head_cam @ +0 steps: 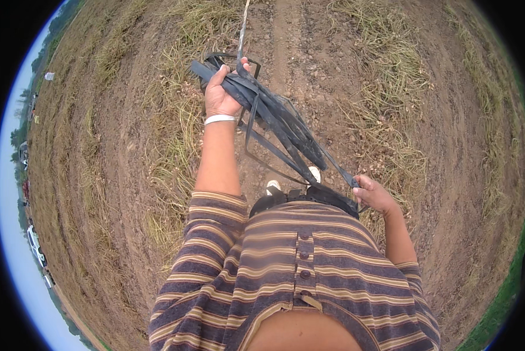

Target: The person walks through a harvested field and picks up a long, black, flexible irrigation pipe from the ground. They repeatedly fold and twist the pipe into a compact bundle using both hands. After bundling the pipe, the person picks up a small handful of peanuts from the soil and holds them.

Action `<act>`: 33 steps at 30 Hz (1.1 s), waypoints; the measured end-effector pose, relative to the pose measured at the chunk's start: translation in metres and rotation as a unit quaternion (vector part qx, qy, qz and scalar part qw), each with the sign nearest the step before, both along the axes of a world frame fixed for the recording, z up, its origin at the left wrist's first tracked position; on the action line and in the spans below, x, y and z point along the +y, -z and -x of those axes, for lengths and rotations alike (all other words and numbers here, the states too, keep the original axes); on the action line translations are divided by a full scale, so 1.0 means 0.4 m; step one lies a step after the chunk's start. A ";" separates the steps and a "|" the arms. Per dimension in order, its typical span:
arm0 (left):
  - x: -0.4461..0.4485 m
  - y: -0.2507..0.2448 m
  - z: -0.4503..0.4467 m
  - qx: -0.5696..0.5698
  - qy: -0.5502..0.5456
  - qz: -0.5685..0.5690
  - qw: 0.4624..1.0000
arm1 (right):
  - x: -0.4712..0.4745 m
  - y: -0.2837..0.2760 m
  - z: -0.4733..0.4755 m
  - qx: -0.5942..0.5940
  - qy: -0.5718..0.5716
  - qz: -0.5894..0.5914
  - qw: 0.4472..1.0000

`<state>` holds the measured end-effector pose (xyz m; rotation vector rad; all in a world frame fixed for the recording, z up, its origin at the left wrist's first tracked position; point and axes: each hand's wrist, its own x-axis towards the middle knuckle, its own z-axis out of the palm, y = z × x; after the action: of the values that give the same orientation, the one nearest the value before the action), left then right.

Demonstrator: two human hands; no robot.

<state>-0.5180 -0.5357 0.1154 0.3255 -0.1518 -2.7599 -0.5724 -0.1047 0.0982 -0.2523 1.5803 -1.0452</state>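
Observation:
A bundle of long, flat black strips [275,116], likely thin plastic drip tape, hangs in loops before me. My left hand [224,92] holds its upper end, thumb over the strips and a white band on the wrist. From that hand one strip [244,30] runs up and away over the soil, paler toward its far part. Low on the right, my right hand [371,192] pinches a strip near my waist, its fingers closed on the lower end of a loop. The lowest loops hang close to my shoes and dark waistband.
Rows of pulled plants [179,127] with pods lie on the left, and another such row [389,109] on the right. Bare, cloddy soil [289,52] runs between them. My white shoes [273,186] stand on it. Vehicles [36,246] are at the far left edge.

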 end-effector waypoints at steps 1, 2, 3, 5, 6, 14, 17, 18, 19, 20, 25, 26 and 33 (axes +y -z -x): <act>0.009 0.007 0.006 -0.005 0.002 -0.003 1.000 | 0.012 0.020 -0.015 0.012 -0.001 0.007 1.000; 0.019 0.015 0.018 -0.078 -0.016 0.017 0.997 | 0.027 0.037 -0.026 0.009 0.005 -0.020 1.000; 0.033 0.027 0.020 -0.107 0.000 0.030 0.994 | 0.043 0.054 -0.032 0.019 0.020 -0.008 1.000; 0.055 0.052 0.026 -0.128 0.017 0.044 0.991 | 0.054 0.095 -0.039 0.127 0.024 -0.083 0.988; 0.063 0.064 0.025 -0.128 0.028 0.033 0.991 | 0.052 0.117 -0.039 0.155 0.030 -0.116 0.981; 0.058 0.099 -0.111 -0.142 0.104 0.103 0.979 | -0.041 0.197 0.044 0.357 -0.133 -0.196 0.904; 0.098 0.077 -0.195 -0.153 0.126 0.159 0.967 | -0.154 0.149 0.082 0.430 -0.167 -0.157 0.874; 0.118 0.065 -0.227 -0.170 0.127 0.182 0.960 | -0.198 0.119 0.093 0.435 -0.168 -0.142 0.873; 0.139 0.051 -0.260 -0.196 0.136 0.235 0.942 | -0.252 0.088 0.101 0.441 -0.169 -0.128 0.872; 0.165 0.036 -0.297 -0.205 0.137 0.285 0.926 | -0.313 0.055 0.106 0.457 -0.162 -0.101 0.869; 0.263 -0.075 -0.491 -0.236 0.220 0.493 0.808 | -0.604 -0.078 0.065 0.590 -0.188 0.050 0.784; 0.271 -0.104 -0.532 -0.259 0.234 0.513 0.784 | -0.658 -0.087 0.050 0.606 -0.226 0.058 0.761; 0.342 -0.273 -0.810 -0.265 0.023 0.423 0.866 | -0.879 -0.030 -0.003 0.649 -0.359 0.158 0.651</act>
<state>-0.1939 -0.3990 0.2247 0.8006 -1.4502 -2.2662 -0.5711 -0.4564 0.1104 -2.0740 2.1091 -0.3593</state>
